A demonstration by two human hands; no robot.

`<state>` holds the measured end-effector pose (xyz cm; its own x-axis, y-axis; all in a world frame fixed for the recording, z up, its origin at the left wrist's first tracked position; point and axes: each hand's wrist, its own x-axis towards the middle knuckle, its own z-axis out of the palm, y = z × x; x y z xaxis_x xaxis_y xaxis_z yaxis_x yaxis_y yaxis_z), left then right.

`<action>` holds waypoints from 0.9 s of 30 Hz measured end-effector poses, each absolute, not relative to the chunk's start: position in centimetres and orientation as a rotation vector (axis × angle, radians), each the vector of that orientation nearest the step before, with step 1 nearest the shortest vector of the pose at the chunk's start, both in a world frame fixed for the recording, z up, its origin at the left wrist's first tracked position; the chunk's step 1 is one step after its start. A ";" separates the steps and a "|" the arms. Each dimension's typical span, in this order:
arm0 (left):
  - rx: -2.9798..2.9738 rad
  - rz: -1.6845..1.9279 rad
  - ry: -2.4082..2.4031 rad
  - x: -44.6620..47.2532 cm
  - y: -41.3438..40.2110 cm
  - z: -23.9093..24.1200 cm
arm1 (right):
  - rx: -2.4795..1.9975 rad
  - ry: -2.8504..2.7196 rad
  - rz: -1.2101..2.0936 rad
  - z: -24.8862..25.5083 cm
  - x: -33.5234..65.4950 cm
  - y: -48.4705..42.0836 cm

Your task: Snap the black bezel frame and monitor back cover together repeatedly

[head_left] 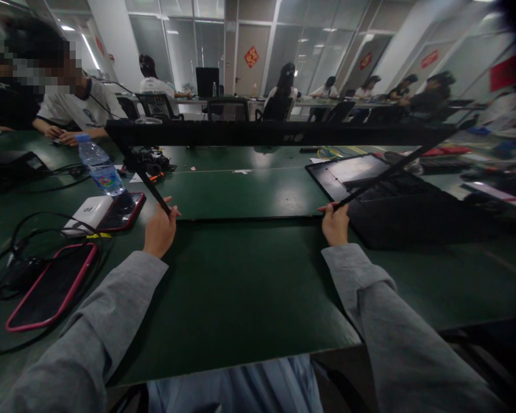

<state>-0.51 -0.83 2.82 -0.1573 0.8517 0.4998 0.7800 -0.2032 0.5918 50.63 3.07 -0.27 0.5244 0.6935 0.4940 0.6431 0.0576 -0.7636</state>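
Between my hands is a thin black monitor bezel (223,134), an open rectangular frame with an LG logo on its wide far bar. It is tilted up, its wide bar raised and its thin bar close to me. My left hand (160,232) is closed around the near left corner. My right hand (336,225) pinches the near right corner. Through the frame the green tabletop (241,287) shows. Right of my right hand lies a large flat black monitor part (413,218) with a shiny grey panel (348,172) at its far left.
To the left are a pink-edged phone (54,287), a second phone (122,211), a white box-like device (88,213), black cables (15,229) and a tilted-looking water bottle (101,166). A person (75,109) sits at the far left; several others sit farther back.
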 end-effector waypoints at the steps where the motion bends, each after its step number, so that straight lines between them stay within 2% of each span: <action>1: 1.986 1.268 1.925 -0.5 -0.8 2.7 | -1.639 -1.152 0.063 -0.4 50.8 3.1; 10: 1.960 1.383 1.938 -1.0 -0.6 2.7 | -1.598 -1.196 0.049 -0.3 50.4 3.1; 17: 1.967 1.128 2.083 -0.9 -0.5 2.7 | -1.689 -1.253 0.092 -0.3 50.2 2.9; 27: 1.997 1.111 2.076 -1.1 -0.5 2.7 | -1.698 -1.252 0.142 -0.2 50.5 3.0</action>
<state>-1.09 -0.49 2.71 -0.1625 0.8886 0.4289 0.8498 -0.0949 0.5186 50.51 3.02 -0.21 0.4615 0.7789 0.4247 0.6638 0.0144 -0.7477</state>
